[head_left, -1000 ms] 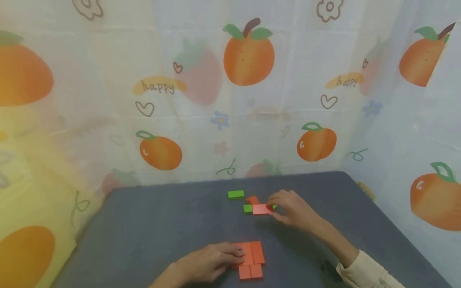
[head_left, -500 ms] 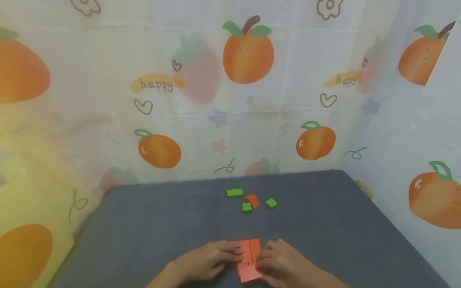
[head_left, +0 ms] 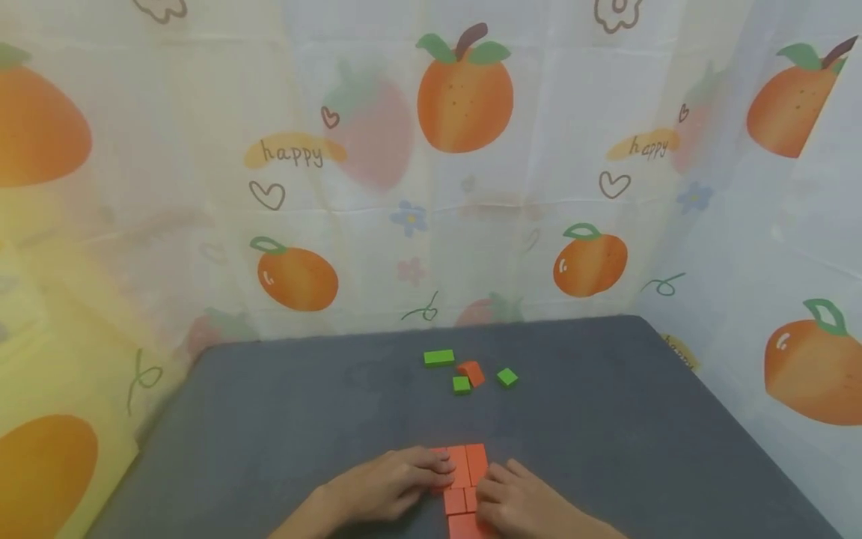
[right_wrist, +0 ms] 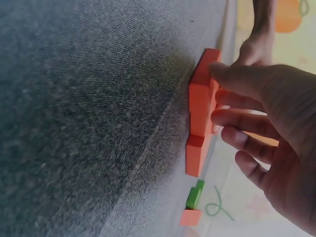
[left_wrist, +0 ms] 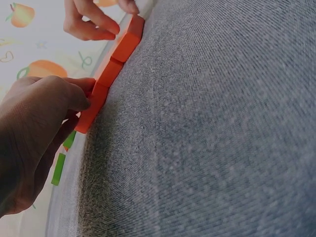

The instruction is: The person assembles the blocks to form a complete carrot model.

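Note:
Flat orange-red building blocks [head_left: 459,458] lie side by side on the dark cloth, with smaller blocks [head_left: 454,500] against their near edge. Nearest the person is a rectangular orange-red block [head_left: 465,525], cut by the head view's lower edge. My left hand [head_left: 397,483] comes from the left, its fingers resting over the left part of the group. My right hand [head_left: 521,498] has its fingers curled at the near block's right end. In the right wrist view, that hand's thumb [right_wrist: 232,76] touches the near block [right_wrist: 201,74]; its lower fingers stand apart from the blocks.
Further back lie a long green block [head_left: 438,358], two small green blocks [head_left: 461,385] [head_left: 507,377] and an orange-red arched block [head_left: 472,373]. A fruit-print curtain [head_left: 471,187] encloses the dark cloth-covered table [head_left: 303,404] at the back and sides.
My right hand brought the rectangular block from the back toward the person, first over the small blocks, then down to their near side. My left hand stayed on the group.

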The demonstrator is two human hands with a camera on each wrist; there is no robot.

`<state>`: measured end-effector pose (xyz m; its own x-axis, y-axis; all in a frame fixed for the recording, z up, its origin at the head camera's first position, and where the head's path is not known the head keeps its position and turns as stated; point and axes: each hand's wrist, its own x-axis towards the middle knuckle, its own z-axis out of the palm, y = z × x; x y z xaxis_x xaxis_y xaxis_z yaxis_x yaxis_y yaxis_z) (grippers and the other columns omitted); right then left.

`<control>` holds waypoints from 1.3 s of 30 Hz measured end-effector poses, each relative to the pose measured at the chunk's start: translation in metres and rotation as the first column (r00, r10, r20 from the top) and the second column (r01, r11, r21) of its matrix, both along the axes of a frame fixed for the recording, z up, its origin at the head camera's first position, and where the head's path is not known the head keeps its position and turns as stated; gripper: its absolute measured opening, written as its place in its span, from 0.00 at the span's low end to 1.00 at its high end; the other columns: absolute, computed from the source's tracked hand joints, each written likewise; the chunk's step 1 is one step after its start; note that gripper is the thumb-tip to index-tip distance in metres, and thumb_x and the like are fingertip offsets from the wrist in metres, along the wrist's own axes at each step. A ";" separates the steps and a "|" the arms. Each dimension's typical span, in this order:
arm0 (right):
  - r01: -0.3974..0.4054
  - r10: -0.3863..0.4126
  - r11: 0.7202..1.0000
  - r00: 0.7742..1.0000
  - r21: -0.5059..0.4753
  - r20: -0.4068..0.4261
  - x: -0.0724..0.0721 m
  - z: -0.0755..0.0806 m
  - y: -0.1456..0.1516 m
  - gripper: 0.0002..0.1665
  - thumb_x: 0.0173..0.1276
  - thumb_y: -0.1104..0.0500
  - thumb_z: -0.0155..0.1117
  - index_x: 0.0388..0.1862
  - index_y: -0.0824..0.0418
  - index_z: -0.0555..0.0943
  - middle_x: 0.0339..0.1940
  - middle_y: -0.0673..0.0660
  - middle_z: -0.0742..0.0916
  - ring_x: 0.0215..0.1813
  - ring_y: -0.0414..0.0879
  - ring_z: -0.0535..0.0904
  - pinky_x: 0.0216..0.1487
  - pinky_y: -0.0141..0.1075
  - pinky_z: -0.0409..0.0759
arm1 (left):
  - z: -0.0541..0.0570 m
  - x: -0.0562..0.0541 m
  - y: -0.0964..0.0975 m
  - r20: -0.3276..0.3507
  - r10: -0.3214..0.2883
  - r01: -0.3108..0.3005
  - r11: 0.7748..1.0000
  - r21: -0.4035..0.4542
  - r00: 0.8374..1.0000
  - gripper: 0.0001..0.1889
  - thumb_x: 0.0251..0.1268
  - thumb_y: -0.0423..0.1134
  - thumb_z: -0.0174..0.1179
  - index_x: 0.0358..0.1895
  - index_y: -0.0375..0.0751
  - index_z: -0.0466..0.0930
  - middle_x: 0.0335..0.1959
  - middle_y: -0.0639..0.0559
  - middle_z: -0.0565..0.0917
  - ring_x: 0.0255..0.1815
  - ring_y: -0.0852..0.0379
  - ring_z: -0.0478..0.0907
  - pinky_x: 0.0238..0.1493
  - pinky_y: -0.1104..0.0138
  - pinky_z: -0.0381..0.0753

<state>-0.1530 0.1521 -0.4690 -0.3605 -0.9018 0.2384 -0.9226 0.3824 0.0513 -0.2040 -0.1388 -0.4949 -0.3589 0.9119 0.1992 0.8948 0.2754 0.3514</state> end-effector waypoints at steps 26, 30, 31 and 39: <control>0.157 -0.151 0.972 0.987 -0.173 0.046 -0.050 0.024 0.001 0.06 0.68 0.51 0.75 0.38 0.49 0.87 0.37 0.43 0.83 0.39 0.35 0.72 0.40 0.28 0.66 | 0.000 -0.002 0.000 -0.011 -0.011 0.011 1.000 0.003 1.000 0.20 0.81 0.33 0.54 0.70 0.43 0.80 0.70 0.51 0.83 0.74 0.55 0.77 0.71 0.63 0.81; 0.269 -0.271 0.949 0.963 -0.165 0.013 -0.094 0.032 0.005 0.06 0.66 0.54 0.77 0.39 0.51 0.88 0.37 0.47 0.86 0.40 0.41 0.78 0.39 0.36 0.73 | -0.001 -0.002 -0.002 0.005 -0.009 0.009 1.000 -0.004 1.000 0.20 0.81 0.33 0.54 0.70 0.44 0.80 0.70 0.52 0.82 0.75 0.54 0.77 0.71 0.62 0.80; 0.298 -0.299 0.942 0.954 -0.158 0.013 -0.105 0.033 0.005 0.06 0.66 0.54 0.77 0.40 0.52 0.89 0.37 0.48 0.87 0.39 0.43 0.78 0.38 0.37 0.74 | -0.001 -0.002 -0.002 0.007 -0.012 0.012 1.000 -0.004 1.000 0.20 0.81 0.33 0.54 0.70 0.44 0.80 0.70 0.51 0.82 0.75 0.54 0.77 0.71 0.62 0.80; 0.472 -0.451 0.875 0.876 -0.108 0.170 -0.170 0.030 -0.007 0.09 0.71 0.56 0.72 0.44 0.59 0.90 0.39 0.54 0.91 0.39 0.49 0.86 0.39 0.46 0.85 | -0.002 -0.004 -0.002 -0.019 -0.045 0.046 0.998 0.033 0.999 0.19 0.80 0.32 0.55 0.69 0.42 0.81 0.68 0.50 0.83 0.74 0.54 0.77 0.72 0.64 0.79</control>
